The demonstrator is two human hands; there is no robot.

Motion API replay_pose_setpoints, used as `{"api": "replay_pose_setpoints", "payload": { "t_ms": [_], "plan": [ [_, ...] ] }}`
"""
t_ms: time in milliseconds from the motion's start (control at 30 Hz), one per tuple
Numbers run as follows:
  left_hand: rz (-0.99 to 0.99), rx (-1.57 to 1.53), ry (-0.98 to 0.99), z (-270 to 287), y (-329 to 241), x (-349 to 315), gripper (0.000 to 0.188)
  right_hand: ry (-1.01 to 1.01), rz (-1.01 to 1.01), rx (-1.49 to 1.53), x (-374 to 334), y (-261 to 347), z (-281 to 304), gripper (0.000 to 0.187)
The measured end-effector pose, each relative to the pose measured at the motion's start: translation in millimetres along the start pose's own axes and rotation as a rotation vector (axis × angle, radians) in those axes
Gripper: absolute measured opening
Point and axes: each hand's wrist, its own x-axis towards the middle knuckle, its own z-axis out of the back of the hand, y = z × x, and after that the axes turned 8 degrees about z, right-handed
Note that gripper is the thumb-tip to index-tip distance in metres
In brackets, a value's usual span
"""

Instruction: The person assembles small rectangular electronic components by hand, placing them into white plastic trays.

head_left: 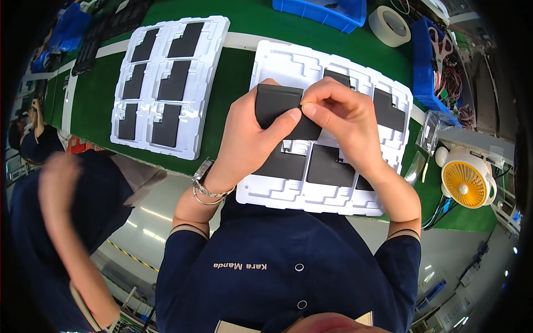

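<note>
My left hand (250, 136) holds a flat black piece (280, 99) above a white moulded tray (266, 197), its thumb lying across the front face. A narrow folded strip runs along the piece's top edge. At the right edge of the piece, my right hand (350, 114) is closed in a pinch. Whatever is between those fingertips is too small to make out. Below my hands, more black pieces with stepped corners, such as one black piece (330, 166), lie in the tray's pockets.
Left of my tray, a second white tray (191, 133) holds several black pieces. A tape roll (390, 26), a blue bin (425, 61) with scissors (440, 49) and wires, and a small yellow-and-white fan (465, 183) stand right. A co-worker's arm (66, 222) is at left.
</note>
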Motion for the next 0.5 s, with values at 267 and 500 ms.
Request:
{"api": "replay_pose_setpoints", "payload": {
  "t_ms": [267, 500],
  "plan": [
    [0.031, -0.066, 0.035, 5.5, 6.0, 10.0, 0.021, 0.015, -0.213, 0.002, 12.6, 1.4, 20.8, 0.014],
    [-0.055, 0.4, -0.118, 14.0, 16.4, 34.6, 0.024, 0.095, -0.032, -1.064, 11.7, -23.4, 55.5, 0.017]
  ]
}}
